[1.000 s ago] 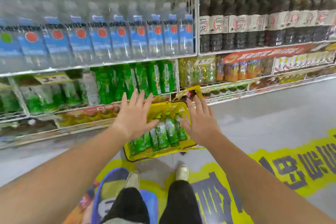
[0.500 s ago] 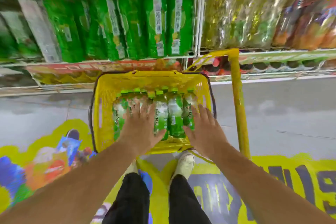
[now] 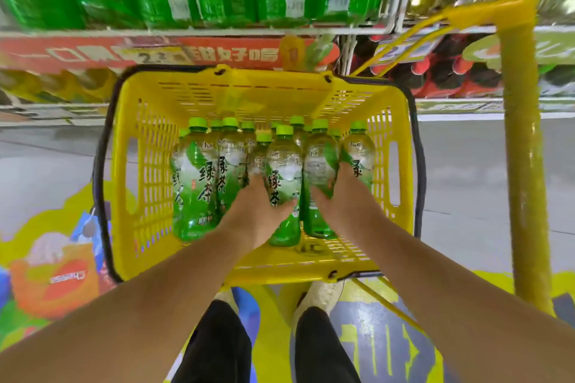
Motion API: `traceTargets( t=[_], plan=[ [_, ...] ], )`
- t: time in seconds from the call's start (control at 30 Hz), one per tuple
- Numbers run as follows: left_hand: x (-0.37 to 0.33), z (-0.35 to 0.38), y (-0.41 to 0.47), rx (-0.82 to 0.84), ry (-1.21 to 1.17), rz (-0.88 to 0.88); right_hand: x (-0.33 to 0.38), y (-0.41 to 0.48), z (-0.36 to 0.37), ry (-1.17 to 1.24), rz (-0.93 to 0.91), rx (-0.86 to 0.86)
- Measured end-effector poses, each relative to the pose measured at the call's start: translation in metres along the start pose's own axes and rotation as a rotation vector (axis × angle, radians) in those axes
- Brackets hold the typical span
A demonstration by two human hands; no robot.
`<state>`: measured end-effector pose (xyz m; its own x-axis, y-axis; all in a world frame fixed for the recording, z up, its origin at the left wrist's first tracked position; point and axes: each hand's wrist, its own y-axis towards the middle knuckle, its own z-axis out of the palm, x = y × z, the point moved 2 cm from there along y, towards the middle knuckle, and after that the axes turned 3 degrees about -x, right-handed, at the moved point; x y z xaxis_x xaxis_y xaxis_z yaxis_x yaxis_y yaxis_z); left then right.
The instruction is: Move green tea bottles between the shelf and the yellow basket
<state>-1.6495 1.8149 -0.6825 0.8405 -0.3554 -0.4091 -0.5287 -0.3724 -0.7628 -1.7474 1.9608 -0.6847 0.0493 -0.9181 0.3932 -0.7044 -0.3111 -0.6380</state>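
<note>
left hand (image 3: pixel 253 211), right hand (image 3: pixel 342 200): fingers wrapped round separate green tea bottles (image 3: pixel 281 171)

Glossy clear plastic bottles (image 3: pixel 284 171) w/ slotted yellow plastic basket (image 3: pixel 149 165).

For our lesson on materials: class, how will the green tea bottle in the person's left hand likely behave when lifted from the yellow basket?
The green tea bottle looks filled and capped, so it is probably heavy for its size. Its clear plastic likely flexes slightly under the left hand and is not brittle. Tall and narrow, it may tip if set down alone.
</note>
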Motion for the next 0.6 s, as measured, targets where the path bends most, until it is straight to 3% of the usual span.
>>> traceTargets(
  t=[0.13, 0.33, 0.53, 0.6],
  plan=[
    [-0.003, 0.005, 0.004, -0.024, -0.166, -0.017, 0.004, 0.013, 0.006, 0.126, 0.079, -0.014],
    [0.004, -0.01, 0.001, 0.016, -0.175, 0.008, 0.001, 0.018, 0.004, 0.384, 0.093, -0.031],
    [0.012, -0.035, -0.012, -0.035, -0.188, 0.004, -0.002, 0.006, -0.004, 1.122, 0.312, 0.196],
    [0.01, -0.044, -0.02, -0.078, -0.198, 0.014, 0.005, -0.004, -0.009, 1.246, 0.363, 0.289]
  ],
)
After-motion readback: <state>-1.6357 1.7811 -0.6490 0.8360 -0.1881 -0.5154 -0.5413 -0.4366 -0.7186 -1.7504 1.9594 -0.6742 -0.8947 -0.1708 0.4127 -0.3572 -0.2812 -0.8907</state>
